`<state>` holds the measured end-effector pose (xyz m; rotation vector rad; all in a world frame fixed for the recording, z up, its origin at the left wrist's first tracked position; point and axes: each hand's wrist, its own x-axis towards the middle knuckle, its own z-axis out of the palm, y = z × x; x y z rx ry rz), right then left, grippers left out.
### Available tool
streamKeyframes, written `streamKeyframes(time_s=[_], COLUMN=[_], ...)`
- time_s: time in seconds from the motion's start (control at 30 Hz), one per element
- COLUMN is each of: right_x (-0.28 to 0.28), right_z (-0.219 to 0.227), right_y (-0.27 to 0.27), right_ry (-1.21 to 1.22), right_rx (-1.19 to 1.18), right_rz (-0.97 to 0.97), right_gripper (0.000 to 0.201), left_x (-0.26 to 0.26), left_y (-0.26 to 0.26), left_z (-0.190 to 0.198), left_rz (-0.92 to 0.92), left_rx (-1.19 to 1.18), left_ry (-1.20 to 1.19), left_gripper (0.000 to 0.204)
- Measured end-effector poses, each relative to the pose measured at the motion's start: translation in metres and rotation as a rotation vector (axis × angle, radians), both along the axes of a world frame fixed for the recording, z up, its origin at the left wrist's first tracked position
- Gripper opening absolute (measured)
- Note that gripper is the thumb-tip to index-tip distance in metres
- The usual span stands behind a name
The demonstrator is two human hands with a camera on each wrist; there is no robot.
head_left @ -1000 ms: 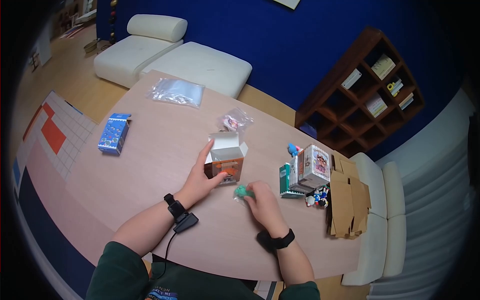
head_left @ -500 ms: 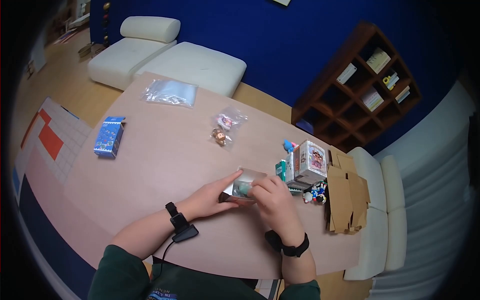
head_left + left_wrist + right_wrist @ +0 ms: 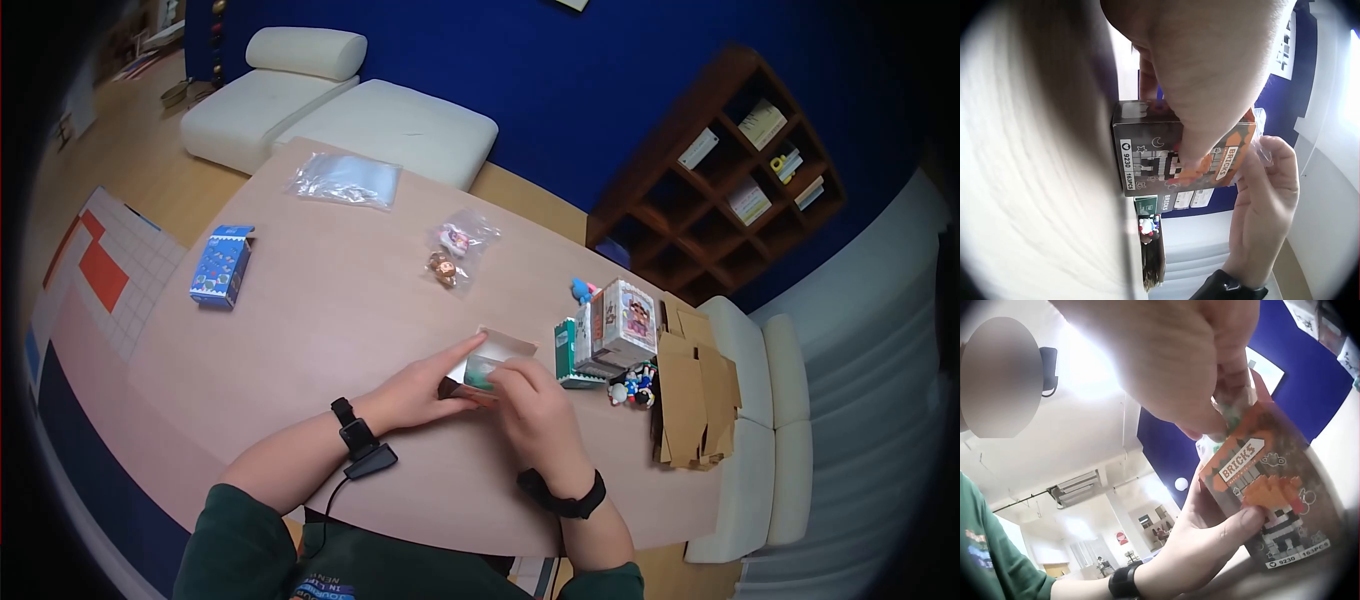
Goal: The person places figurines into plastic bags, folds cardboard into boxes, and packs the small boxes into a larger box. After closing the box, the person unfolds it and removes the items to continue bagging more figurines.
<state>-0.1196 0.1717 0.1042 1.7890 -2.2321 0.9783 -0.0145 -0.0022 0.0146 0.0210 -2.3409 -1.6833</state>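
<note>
**Clear bag part-way into the open box, both hands on the job**

The box (image 3: pixel 1285 500), dark and orange with "BRICKS" on its face, is near the person's edge of the table (image 3: pixel 330 290), its mouth open and a flap (image 3: pixel 512 344) standing up. Whether its base touches the tabletop, I cannot tell. A clear bag with something green in it (image 3: pixel 478 371) sits in the mouth, partly inside. The work looks well along for this box: the bag has entered, but some plastic shows above the rim in the left wrist view, and the flap is not yet folded down.

The left hand (image 3: pixel 405 394) grips the box, thumb across the printed face, its opening only as wide as the box. The right hand (image 3: pixel 540 412) is narrow, fingers bent and pinching the bag at the mouth; how deep the fingertips reach is hidden.

Beyond the box lie two bagged figures (image 3: pixel 443 266), close together, and farther off a pack of clear bags (image 3: pixel 347 182). A blue box (image 3: pixel 218 270) stands well apart on the left. On the right, a green box (image 3: pixel 566 350) and a white box (image 3: pixel 630 320) stand beside small figures (image 3: pixel 632 388), with flattened cardboard (image 3: pixel 697 400) just past them.
</note>
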Motion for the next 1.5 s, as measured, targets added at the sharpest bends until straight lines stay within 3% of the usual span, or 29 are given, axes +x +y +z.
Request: streamKeyframes(time_s=[0.13, 0.27, 0.33, 0.43, 0.5, 0.6, 0.73, 0.8, 0.93, 1.03, 1.1, 1.17, 1.23, 1.37, 1.5], right_x=[-0.004, -0.008, -0.006, -0.005, -0.008, -0.006, -0.001, -0.004, -0.003, -0.01, -0.012, -0.016, -0.009, -0.006, -0.01], right_z=[-0.004, -0.009, -0.006, -0.003, -0.002, 0.008, 0.008, -0.005, 0.004, 0.007, -0.003, -0.014, -0.022, -0.022, -0.027], right_y=[0.009, 0.014, 0.013, 0.009, 0.009, 0.011, 0.012, 0.016, 0.019, 0.025, 0.035, 0.041, 0.04, 0.033, 0.029], right_ry=[-0.07, -0.108, -0.143, -0.188, 0.065, 0.136, 0.128, 0.126, 0.16, 0.098, -0.24, -0.341, -0.59, -0.285, -0.161], right_rx=[0.013, -0.077, -0.089, 0.048, 0.225, 0.237, 0.148, 0.273, 0.25, 0.052, -0.136, -0.075, -0.101, -0.051, -0.044], right_rz=[-0.008, -0.027, -0.043, -0.08, -0.055, -0.048, -0.09, -0.05, -0.035, -0.063, -0.321, -0.303, -0.201, -0.163, -0.13], right_gripper=[0.022, 0.022, 0.021, 0.016, 0.015, 0.022, 0.028, 0.032, 0.03, 0.027, 0.023, 0.028, 0.035, 0.043, 0.031], left_x=[-0.002, -0.002, -0.005, -0.004, -0.005, -0.005, -0.004, -0.004, -0.004, -0.004, -0.003, -0.003, -0.005, -0.009, -0.013], left_y=[0.0, 0.001, 0.001, 0.001, 0.001, 0.0, -0.001, 0.0, 0.001, -0.002, -0.004, -0.002, 0.003, 0.002, -0.002], left_z=[-0.004, -0.003, -0.008, -0.003, -0.006, -0.005, -0.006, -0.005, -0.001, -0.007, -0.007, -0.012, -0.022, -0.03, -0.038], left_rz=[0.037, 0.01, 0.019, 0.015, 0.027, 0.026, 0.014, 0.011, -0.01, -0.012, -0.02, -0.045, 0.051, 0.059, 0.06], left_rx=[-0.091, -0.058, -0.078, 0.005, -0.023, -0.025, -0.046, -0.047, 0.007, -0.067, -0.075, -0.084, 0.0, 0.089, 0.062], left_ry=[0.13, 0.043, 0.128, 0.11, 0.116, 0.103, 0.067, 0.094, 0.112, 0.158, 0.157, 0.155, 0.23, 0.266, 0.306], left_gripper=[0.093, 0.093, 0.093, 0.093, 0.094, 0.094, 0.093, 0.093, 0.091, 0.089, 0.09, 0.091, 0.1, 0.102, 0.082])
